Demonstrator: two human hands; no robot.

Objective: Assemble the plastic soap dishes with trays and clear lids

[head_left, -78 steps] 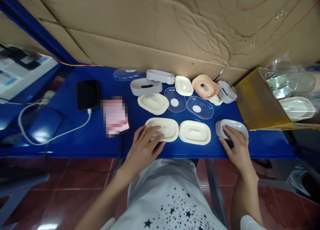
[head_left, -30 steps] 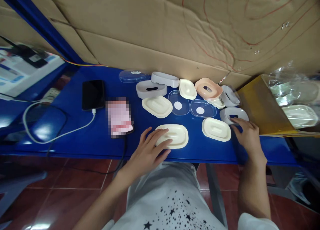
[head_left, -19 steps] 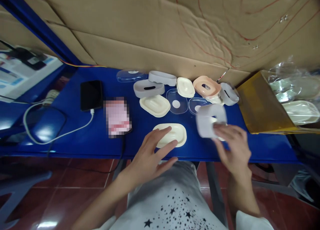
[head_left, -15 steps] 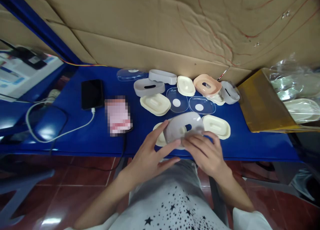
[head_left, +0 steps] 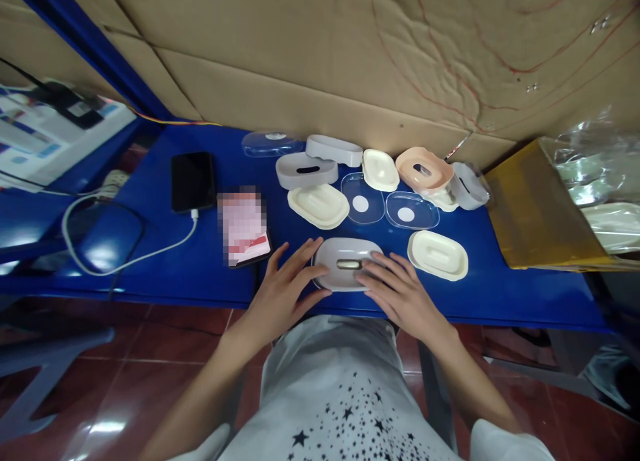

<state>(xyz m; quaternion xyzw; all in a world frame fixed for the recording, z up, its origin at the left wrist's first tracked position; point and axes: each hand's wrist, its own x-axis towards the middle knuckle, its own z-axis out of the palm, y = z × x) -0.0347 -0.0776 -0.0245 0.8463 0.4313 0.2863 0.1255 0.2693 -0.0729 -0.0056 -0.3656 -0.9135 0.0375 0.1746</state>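
Grey soap dish (head_left: 345,279) sits near the front edge of the blue tabletop (head_left: 480,294), between the left hand (head_left: 283,281) and right hand (head_left: 403,294), fingers spread wide against its ends, not clasping it. Beyond, a cream tray (head_left: 437,255), clear trays (head_left: 360,197) and other dishes (head_left: 307,169) lie separately, so most pieces look unhandled.

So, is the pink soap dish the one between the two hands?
No, the grey slotted dish lies between the left hand and right hand, while the pink dish sits farther back.
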